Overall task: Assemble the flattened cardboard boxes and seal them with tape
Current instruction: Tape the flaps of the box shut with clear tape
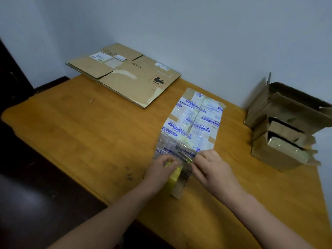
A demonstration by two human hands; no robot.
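Four boxes (125, 76) (194, 121) (287, 108) (274, 151) (perhaps five), one tape roll (173, 178)

Flattened box (124, 74) behind taped box (192, 121)

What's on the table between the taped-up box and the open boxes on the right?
Nothing; the head view shows only bare tabletop between the taped-up box and the open boxes.

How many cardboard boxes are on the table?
4: flattened brown cardboard box back left; tape-wrapped box centre; large open box far right; smaller open box before it. More may be hidden.
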